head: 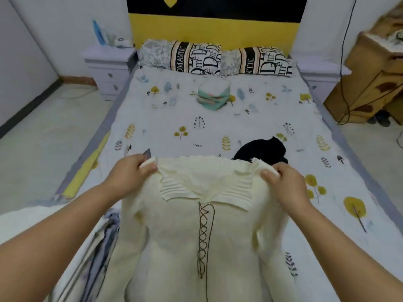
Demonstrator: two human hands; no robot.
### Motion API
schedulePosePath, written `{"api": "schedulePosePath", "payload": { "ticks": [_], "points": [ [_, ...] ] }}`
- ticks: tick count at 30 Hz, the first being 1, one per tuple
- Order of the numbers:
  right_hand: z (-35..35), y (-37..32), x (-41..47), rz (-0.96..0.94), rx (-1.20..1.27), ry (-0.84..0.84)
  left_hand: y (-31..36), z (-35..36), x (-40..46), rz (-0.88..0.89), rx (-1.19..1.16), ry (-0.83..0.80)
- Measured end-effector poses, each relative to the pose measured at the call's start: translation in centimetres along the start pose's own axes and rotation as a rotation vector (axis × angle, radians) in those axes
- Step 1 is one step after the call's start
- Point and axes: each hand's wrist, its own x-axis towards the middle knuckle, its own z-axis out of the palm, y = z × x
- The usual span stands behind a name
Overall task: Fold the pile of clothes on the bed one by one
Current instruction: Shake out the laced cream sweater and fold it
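Note:
A cream knitted sweater [181, 240] with a ribbed collar and brown lacing down its front hangs in front of me over the near end of the bed [218, 127]. My left hand [128, 173] pinches its left shoulder. My right hand [285, 182] pinches its right shoulder. Both hold it up and spread wide. A crumpled black garment [261, 150] lies on the bed just behind the sweater, partly hidden by it. Grey-striped cloth [102, 247] lies at the lower left under the sweater's sleeve.
A folded stack of green and white clothes [213, 94] sits mid-bed near two pillows [181, 56]. White nightstands [109, 68] flank the bed. A covered cabinet [375, 75] with a hanging cable stands at the right. Bare floor runs along both sides.

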Motion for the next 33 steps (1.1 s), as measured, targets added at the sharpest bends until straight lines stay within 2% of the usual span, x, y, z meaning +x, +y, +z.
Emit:
{"api": "schedulePosePath", "payload": {
  "ticks": [7,15,18,20,24,26,29,33],
  "points": [
    [9.1,5.6,8.6,0.037,-0.077,-0.136,-4.3,8.5,7.2,-0.104,0.079,-0.003],
    [16.9,8.3,18.7,-0.085,-0.174,-0.077,-7.7,16.0,15.4,-0.062,0.137,0.183],
    [19.8,9.3,21.3,-0.076,-0.217,-0.057,-8.6,18.6,18.0,-0.105,0.147,0.212],
    [21.8,10.5,22.2,-0.034,-0.270,-0.104,-9.6,20.5,19.2,-0.159,0.150,0.171],
    [25.2,13.4,21.8,0.057,-0.579,-0.279,-12.6,23.7,19.4,-0.323,0.235,-0.054],
    [26.3,14.9,21.1,0.084,-0.699,-0.328,-13.9,24.7,18.8,-0.356,0.287,-0.112],
    [27.0,16.2,21.0,-0.005,-0.764,-0.304,-14.8,25.3,18.5,-0.264,0.303,-0.014],
    [25.9,17.1,22.4,-0.202,-0.831,-0.126,-15.1,24.9,19.4,-0.200,0.356,0.175]
  ]
}}
